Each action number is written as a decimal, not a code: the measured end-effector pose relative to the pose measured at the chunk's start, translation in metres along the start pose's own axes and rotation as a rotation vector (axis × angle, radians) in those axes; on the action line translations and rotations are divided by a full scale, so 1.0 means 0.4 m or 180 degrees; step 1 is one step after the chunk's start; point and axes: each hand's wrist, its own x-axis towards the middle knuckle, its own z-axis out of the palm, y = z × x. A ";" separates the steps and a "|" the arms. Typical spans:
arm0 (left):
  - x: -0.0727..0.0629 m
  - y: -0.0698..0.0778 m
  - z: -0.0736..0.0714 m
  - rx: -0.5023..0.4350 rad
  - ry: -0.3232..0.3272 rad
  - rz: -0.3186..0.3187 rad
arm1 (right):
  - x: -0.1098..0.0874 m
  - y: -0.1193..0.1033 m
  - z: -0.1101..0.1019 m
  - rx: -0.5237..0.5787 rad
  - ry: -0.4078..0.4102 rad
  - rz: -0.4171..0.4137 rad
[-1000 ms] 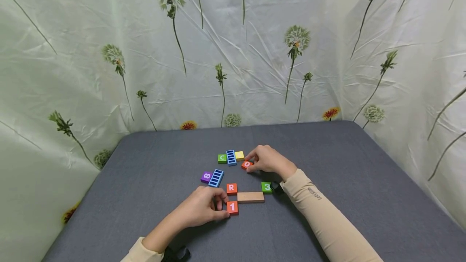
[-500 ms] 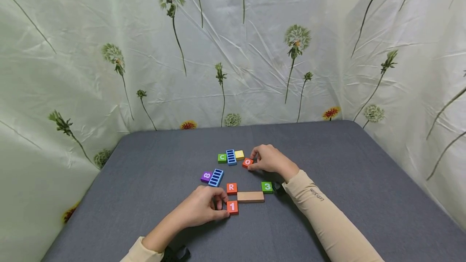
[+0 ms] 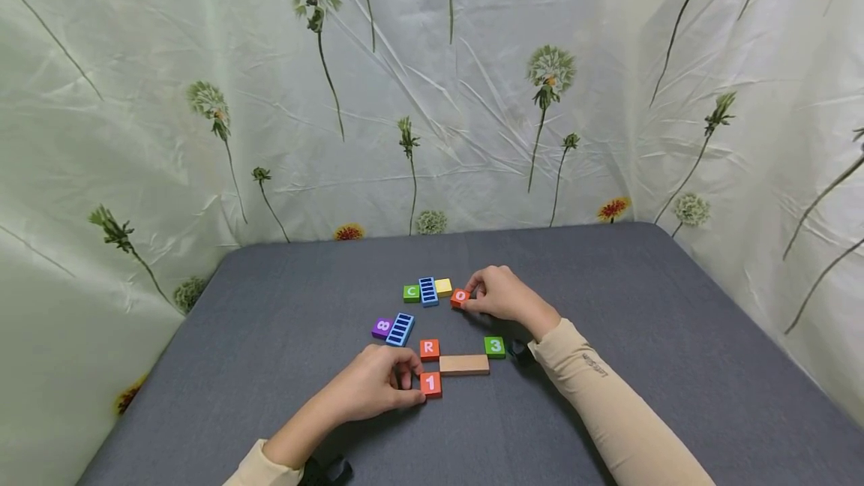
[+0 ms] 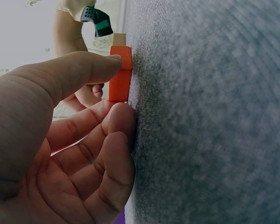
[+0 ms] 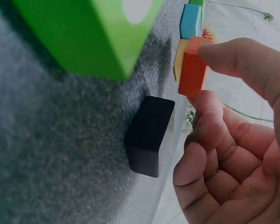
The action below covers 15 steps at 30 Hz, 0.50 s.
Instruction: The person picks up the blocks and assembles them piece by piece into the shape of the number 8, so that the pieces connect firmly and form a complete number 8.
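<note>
My left hand pinches a red block marked 1 between thumb and fingers, seen edge-on as an orange block in the left wrist view. My right hand pinches a red block marked O, its thumb on one edge in the right wrist view. Left of that block lie a yellow block, a blue block with dark bars and a green block marked C. Beside the 1 lie a red R block and a plain wooden block.
A green block marked 3 lies near my right wrist. Left of centre, a purple block marked 8 touches a second barred blue block. The right wrist view shows a dark block. Behind the grey table hangs a floral curtain.
My right hand has shifted the O block slightly away from me and turned it a little, beside the yellow block. The left hand stays in place at the 1 block.
</note>
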 end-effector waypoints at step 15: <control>0.002 -0.001 0.001 0.0023 0.0036 0.0045 | -0.072 -0.009 -0.037 0.0176 0.0178 -0.0283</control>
